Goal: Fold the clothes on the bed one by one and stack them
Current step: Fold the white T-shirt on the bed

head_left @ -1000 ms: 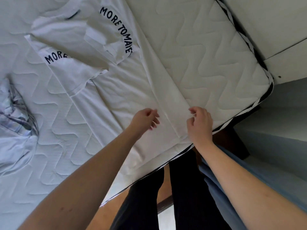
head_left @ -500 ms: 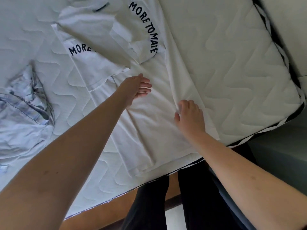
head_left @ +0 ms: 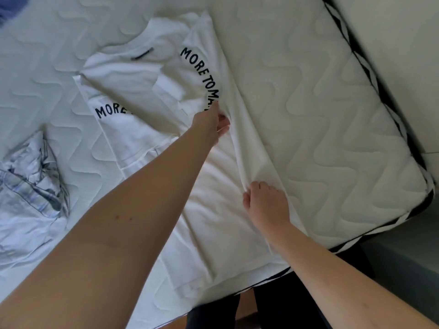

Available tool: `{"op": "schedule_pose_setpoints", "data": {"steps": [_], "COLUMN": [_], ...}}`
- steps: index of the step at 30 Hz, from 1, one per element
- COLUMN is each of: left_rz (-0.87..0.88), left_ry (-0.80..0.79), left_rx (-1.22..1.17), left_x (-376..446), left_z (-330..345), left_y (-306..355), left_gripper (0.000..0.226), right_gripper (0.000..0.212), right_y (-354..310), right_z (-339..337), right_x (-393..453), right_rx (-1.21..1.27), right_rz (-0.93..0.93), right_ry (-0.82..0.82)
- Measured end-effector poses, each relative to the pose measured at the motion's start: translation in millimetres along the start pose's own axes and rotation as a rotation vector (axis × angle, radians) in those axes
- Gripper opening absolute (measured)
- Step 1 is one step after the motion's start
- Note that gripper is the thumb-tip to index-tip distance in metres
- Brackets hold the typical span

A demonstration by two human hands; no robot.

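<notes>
A white T-shirt (head_left: 147,86) with black curved lettering lies spread on the quilted mattress (head_left: 320,110), its hem near the front edge. My left hand (head_left: 211,122) reaches far up and pinches the cloth just under the lettering by the folded-in sleeve. My right hand (head_left: 266,203) rests lower down, fingers closed on the raised fold along the shirt's right side. A crumpled pale blue shirt (head_left: 28,186) lies at the left.
The mattress's right edge with its black-and-white trim (head_left: 370,74) runs along a pale wall. Its front edge (head_left: 261,284) is close to my dark-trousered legs (head_left: 280,309). A blue item (head_left: 9,5) peeks in at the top left corner.
My left hand has moved up from the shirt's hem to the lettering and closed on the cloth. My right hand stayed near the side fold and now grips it. The camera leaned forward.
</notes>
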State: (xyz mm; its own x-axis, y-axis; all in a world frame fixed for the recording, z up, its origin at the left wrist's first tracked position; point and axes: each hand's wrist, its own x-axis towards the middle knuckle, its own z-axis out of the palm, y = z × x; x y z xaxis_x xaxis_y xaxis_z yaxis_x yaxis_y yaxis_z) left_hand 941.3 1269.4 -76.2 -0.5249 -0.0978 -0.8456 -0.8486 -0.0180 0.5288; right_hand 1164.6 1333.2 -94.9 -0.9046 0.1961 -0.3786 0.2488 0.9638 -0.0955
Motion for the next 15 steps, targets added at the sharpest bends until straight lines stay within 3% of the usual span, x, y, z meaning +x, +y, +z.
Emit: {"op": "schedule_pose_setpoints", "data": {"steps": [3,5,8,10,12,15], "left_rz": [-0.017,0.082,0.219,0.347,0.422,0.245], "left_ry": [0.142,0.280,0.387,0.464,0.418,0.187], "left_rx": [-0.073,-0.032,-0.038,0.030,0.023,-0.098], "left_x": [6,17,18,20,20,17], "left_z": [6,4,-6,-17,-26,-33], "left_y": [2,0,-2,-6,-11,-25], "left_gripper": [0.021,0.028,0.009,0.013,0.015,0.019], "right_gripper": [0.022,0.022,0.019,0.017,0.017,0.018], "right_y": [1,3,7,9,10,12], "right_z": [-3,-2,0,0,1,5], "right_x": [1,1,3,4,3,-2], "right_rx": [-0.016,-0.013,0.019,0.074,0.127,0.114], "right_rz": [0.007,-0.009,-0.040,-0.051,-0.074,-0.102], "right_ry": [0.042,0.079,0.113,0.140,0.162,0.171]}}
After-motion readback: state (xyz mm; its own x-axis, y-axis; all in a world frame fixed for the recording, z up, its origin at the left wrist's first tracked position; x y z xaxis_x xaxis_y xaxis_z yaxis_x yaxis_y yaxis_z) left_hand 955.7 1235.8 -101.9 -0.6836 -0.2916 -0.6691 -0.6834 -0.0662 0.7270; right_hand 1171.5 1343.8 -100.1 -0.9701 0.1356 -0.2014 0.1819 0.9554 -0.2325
